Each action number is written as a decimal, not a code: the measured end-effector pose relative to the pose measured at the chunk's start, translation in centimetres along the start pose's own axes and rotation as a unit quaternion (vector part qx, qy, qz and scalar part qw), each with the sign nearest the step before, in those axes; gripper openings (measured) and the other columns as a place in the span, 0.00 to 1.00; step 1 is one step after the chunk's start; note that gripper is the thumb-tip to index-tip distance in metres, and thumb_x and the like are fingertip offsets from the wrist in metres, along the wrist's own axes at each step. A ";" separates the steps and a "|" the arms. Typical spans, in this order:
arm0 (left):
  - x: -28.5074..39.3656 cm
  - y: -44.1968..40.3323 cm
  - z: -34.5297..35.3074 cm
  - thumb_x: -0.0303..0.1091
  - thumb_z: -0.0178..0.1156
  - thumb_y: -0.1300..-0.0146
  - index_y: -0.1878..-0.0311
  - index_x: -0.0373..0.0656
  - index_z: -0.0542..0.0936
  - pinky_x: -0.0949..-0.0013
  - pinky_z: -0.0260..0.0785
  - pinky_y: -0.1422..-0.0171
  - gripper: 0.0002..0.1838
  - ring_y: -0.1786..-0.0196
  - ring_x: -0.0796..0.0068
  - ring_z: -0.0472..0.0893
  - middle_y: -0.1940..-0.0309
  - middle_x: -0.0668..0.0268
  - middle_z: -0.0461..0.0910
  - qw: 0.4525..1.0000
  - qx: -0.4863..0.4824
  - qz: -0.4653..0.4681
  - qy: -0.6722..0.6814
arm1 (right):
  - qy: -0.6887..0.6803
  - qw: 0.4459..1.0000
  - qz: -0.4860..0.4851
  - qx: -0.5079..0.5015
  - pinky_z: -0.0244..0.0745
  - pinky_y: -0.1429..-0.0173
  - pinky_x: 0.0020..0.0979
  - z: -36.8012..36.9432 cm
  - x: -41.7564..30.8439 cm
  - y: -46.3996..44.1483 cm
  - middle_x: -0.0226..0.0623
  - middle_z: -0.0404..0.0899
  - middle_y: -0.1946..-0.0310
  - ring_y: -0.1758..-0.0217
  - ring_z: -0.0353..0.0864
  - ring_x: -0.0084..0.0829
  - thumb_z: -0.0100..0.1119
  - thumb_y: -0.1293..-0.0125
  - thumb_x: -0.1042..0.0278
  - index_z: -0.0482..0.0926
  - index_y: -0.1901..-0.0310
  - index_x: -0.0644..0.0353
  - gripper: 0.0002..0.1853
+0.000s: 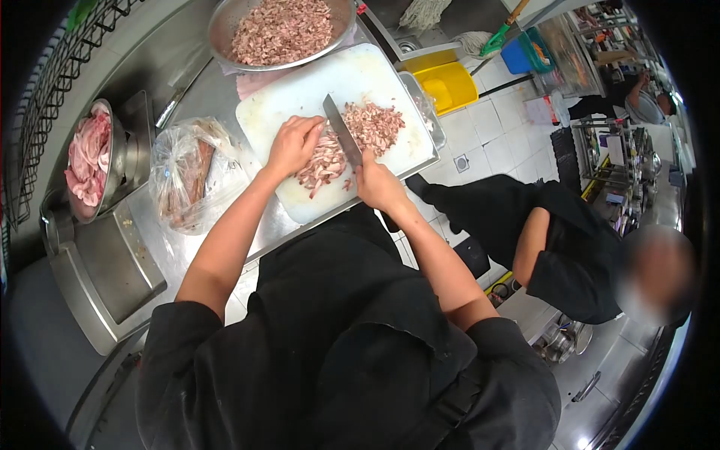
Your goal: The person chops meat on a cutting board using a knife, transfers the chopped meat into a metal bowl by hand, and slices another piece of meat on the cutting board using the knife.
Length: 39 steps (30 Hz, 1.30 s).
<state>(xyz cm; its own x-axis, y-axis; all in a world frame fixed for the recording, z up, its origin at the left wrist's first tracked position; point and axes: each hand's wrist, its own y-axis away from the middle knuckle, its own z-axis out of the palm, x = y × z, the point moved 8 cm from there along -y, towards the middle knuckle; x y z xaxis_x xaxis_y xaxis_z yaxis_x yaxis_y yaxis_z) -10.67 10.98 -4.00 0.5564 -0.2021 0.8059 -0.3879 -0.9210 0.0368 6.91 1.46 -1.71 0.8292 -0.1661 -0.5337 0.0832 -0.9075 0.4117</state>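
Observation:
A large knife [343, 136] stands on a white cutting board [270, 109], its handle in my right hand [381, 184], which is closed round it. The blade lies between uncut meat strips [322, 166] on the left and a pile of chopped meat [375, 126] on the right. My left hand [295, 142] is closed, its fingers bent together over the upper end of the strips, close beside the blade. The fingertips are partly hidden.
Beyond the board sits a metal bowl [346, 28] of chopped meat. To the left are a plastic bag [169, 176] with brownish contents and a steel bowl [118, 161] of raw meat slices. A yellow bucket [450, 84] and another person [570, 247] are to the right.

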 end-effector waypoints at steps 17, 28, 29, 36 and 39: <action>5.1 5.7 4.6 0.68 0.67 0.46 0.24 0.29 0.62 0.46 0.49 0.17 0.59 0.24 0.46 0.62 0.26 0.45 0.63 0.953 0.018 0.109 -0.282 | -0.009 1.000 -0.014 0.005 0.75 0.51 0.64 0.8 0.9 -0.6 0.71 0.82 0.66 0.59 0.83 0.70 0.49 0.26 0.66 0.63 0.46 0.69 0.16; 3.6 5.2 2.7 0.59 0.68 0.39 0.24 0.36 0.64 0.50 0.56 0.22 0.48 0.25 0.51 0.65 0.28 0.52 0.67 0.966 0.002 0.136 -0.221 | 0.006 1.000 0.008 0.022 0.75 0.54 0.65 -0.1 -0.6 0.5 0.69 0.82 0.69 0.62 0.83 0.70 0.47 0.24 0.65 0.64 0.48 0.66 0.13; 3.6 5.1 2.6 0.59 0.68 0.39 0.24 0.36 0.64 0.50 0.56 0.22 0.48 0.25 0.51 0.65 0.28 0.52 0.67 0.965 0.005 0.140 -0.222 | 0.011 1.000 0.016 0.016 0.75 0.53 0.64 -0.1 -0.7 0.5 0.68 0.83 0.68 0.61 0.84 0.69 0.47 0.24 0.65 0.65 0.48 0.66 0.13; 2.6 3.1 1.2 0.41 0.66 0.36 0.41 0.41 0.78 0.51 0.62 0.27 0.23 0.33 0.50 0.72 0.38 0.54 0.75 0.985 0.014 0.166 -0.052 | 0.047 0.998 0.022 -0.023 0.79 0.51 0.60 -2.0 -3.4 1.0 0.67 0.84 0.64 0.58 0.85 0.67 0.50 0.30 0.71 0.66 0.44 0.72 0.18; 2.8 2.7 1.7 0.37 0.65 0.37 0.46 0.39 0.80 0.54 0.66 0.30 0.19 0.36 0.51 0.74 0.42 0.55 0.77 0.983 -0.007 0.181 -0.034 | 0.071 0.996 0.024 -0.048 0.79 0.49 0.60 -2.7 -4.6 1.5 0.68 0.84 0.63 0.57 0.85 0.67 0.49 0.33 0.74 0.66 0.44 0.74 0.18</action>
<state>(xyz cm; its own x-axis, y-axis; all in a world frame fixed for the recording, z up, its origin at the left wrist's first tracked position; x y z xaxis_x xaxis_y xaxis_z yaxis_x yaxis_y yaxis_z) -8.92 7.39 -2.61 0.4282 -0.5380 0.7261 -0.5789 -0.7803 -0.2367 4.68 1.86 3.35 0.9026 -0.1455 -0.4052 0.0893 -0.8574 0.5068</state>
